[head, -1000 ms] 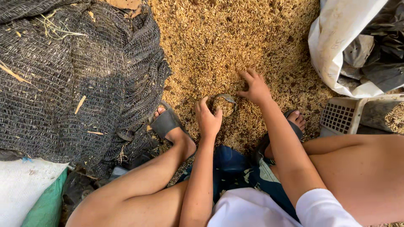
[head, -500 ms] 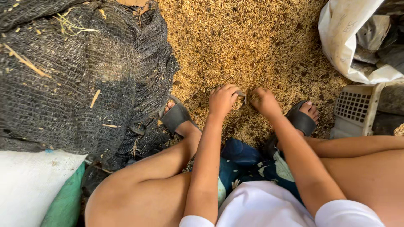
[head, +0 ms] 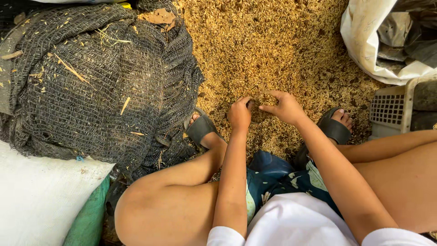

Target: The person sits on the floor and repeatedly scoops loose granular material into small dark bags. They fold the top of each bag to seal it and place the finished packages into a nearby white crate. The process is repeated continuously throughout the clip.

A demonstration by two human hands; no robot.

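The person squats with knees apart, so both arms pass between them down to the ground. The left hand [head: 240, 114] and right hand [head: 286, 107] curl together, fingertips touching, cupping a small clump of rice husk [head: 260, 98]. That clump sits atop the wide golden husk pile [head: 273, 41], which spreads between the black netting [head: 91, 86] and a white sack [head: 364, 41].

We are in a farm yard or grain shed, because dry golden rice husks [head: 273, 50] cover the ground, with a heap of black netting [head: 91, 86] and white sacks [head: 41, 196] beside them.
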